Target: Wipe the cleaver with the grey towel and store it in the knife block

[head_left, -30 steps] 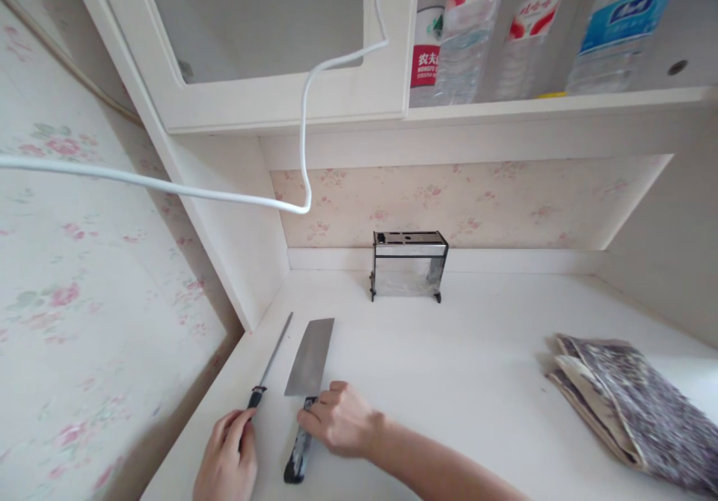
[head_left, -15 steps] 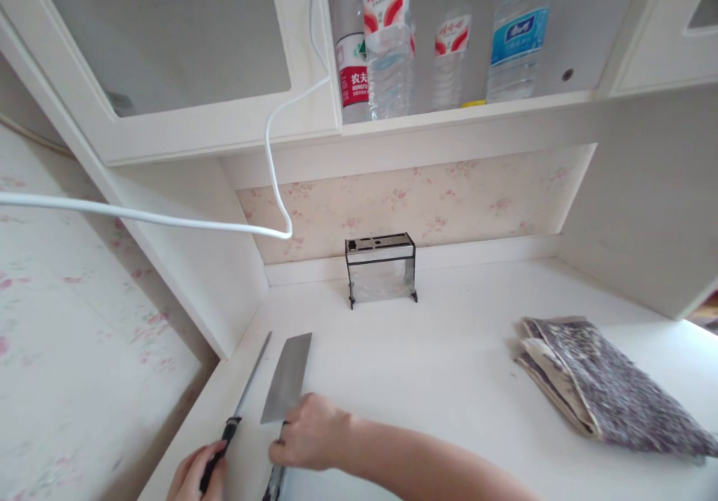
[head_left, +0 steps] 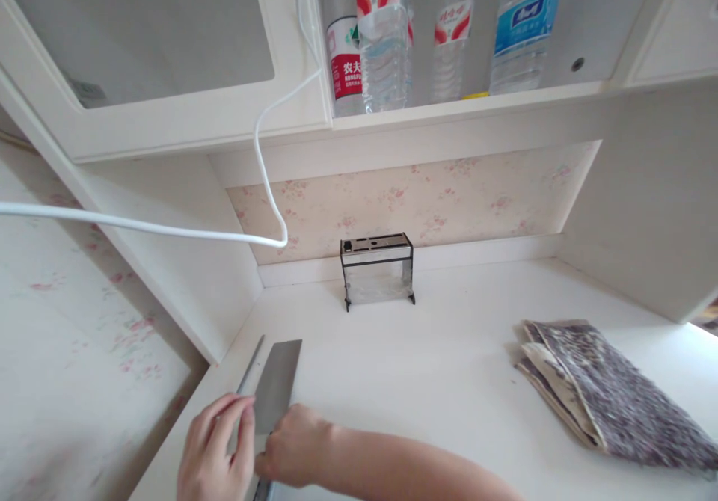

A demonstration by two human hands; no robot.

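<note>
A cleaver (head_left: 280, 374) with a broad rectangular steel blade lies along the left of the white counter, blade pointing away from me. My right hand (head_left: 297, 445) is wrapped round its dark handle, only the end of which shows below the fist. Left of the cleaver lies a thin grey rod (head_left: 250, 365), which looks like a sharpening steel. My left hand (head_left: 218, 445) is over the near end of that rod and hides its black handle. Its fingers are loosely bent, thumb apart from them, with the fingertips close to the blade's left edge.
At the back of the white counter (head_left: 426, 366) stands a see-through knife stand (head_left: 377, 288) with a slotted top. A folded, fuzzy cloth (head_left: 611, 396) lies at the right. A white cable (head_left: 168, 230) hangs across at left, below the cabinet holding plastic bottles (head_left: 384, 45).
My left hand has let go of the rod's black handle and moved up and right towards the cleaver blade. My right hand keeps its grip on the cleaver. The view has shifted slightly.
</note>
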